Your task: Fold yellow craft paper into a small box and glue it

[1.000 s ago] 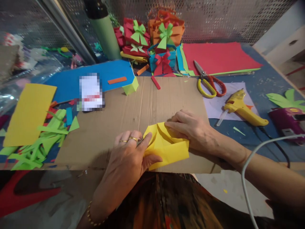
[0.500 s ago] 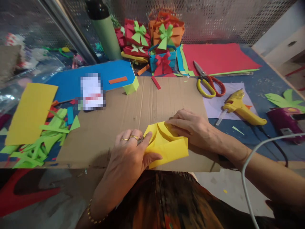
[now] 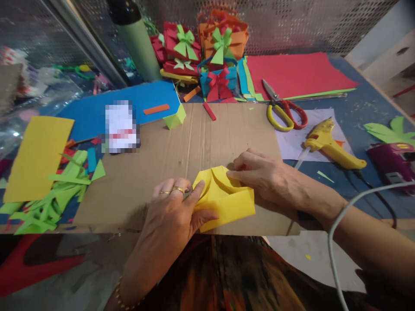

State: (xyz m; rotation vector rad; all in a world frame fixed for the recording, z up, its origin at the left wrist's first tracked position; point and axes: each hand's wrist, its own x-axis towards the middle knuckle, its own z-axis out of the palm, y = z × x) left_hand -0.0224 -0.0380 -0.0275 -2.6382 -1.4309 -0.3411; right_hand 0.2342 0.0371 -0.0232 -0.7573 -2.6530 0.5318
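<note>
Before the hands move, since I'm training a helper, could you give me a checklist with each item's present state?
1. Left hand holding the folded yellow paper: ok.
2. Right hand pinching that paper: cannot tell; fingertips are at its far edge.
3. Flat brown cardboard sheet beneath the paper: ok.
4. Metal scissors with red and yellow handles apart from both hands: ok.
5. Yellow plastic glue gun switched off: cannot tell.
</note>
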